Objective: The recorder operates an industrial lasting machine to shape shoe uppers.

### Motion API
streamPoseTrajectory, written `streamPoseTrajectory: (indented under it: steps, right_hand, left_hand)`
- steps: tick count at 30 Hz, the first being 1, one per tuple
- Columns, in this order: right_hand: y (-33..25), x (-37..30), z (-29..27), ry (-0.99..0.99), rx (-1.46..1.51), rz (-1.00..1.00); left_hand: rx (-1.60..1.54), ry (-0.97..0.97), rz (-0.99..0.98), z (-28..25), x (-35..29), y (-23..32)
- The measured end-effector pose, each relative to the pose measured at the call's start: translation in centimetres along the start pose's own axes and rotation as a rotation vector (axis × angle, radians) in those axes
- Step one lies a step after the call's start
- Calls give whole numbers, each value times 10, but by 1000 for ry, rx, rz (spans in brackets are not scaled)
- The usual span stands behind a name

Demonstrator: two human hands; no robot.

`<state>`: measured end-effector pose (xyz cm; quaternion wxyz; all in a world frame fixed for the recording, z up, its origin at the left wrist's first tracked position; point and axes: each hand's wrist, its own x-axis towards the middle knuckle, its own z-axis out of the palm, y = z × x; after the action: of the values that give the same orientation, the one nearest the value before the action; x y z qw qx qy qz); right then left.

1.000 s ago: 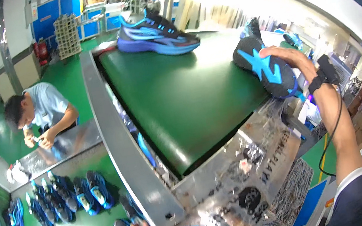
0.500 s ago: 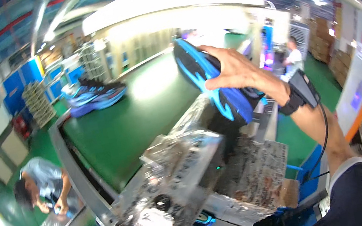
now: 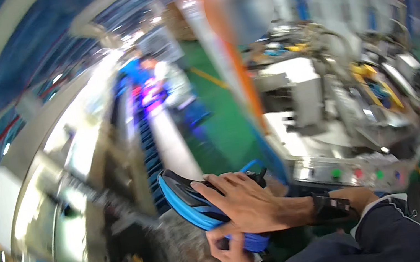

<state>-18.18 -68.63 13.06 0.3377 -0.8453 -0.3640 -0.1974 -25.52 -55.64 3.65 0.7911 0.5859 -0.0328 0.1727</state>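
A black sneaker with a bright blue sole [image 3: 185, 208] is tilted between my two hands at the lower middle. My right hand [image 3: 254, 204] lies across its upper, fingers stretched over the black part. From below, my left hand [image 3: 233, 253] grips the shoe's rear end, thumb and fingers around it next to a purple-blue patch. Much of the upper is hidden under my right hand. Beneath the shoe is a worn grey, foil-like surface [image 3: 185, 247].
To the right stands a machine with a panel of coloured buttons [image 3: 361, 174], behind an orange-edged frame [image 3: 247, 85]. A conveyor line [image 3: 148, 158] runs away at left of middle. Farther off, another person [image 3: 170, 79] in light clothing is beside it. The surroundings are blurred.
My view has swung right, away from the green belt. The shoe, held up by my right hand alone before, is now low and close, with my left hand on it too.
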Motion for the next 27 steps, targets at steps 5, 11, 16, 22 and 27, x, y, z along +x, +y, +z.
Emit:
streamPoseTrajectory:
  steps: [5, 11, 16, 22, 27]
  right_hand:
    - [140, -138, -85, 375, -52, 308]
    - [240, -315, -151, 594, 789, 843]
    - [269, -405, -197, 1103, 840, 983]
    - [297, -495, -285, 1401, 512, 793]
    - [289, -521, -330, 1514, 182, 892]
  left_hand:
    - [-391, -169, -455, 115, 5, -72]
    - [-83, -590, -401, 293, -39, -150]
    - [-72, -809, -495, 399, -45, -200]
    - [244, -805, -489, 525, 27, -325]
    - [756, -717, 39, 625, 73, -453]
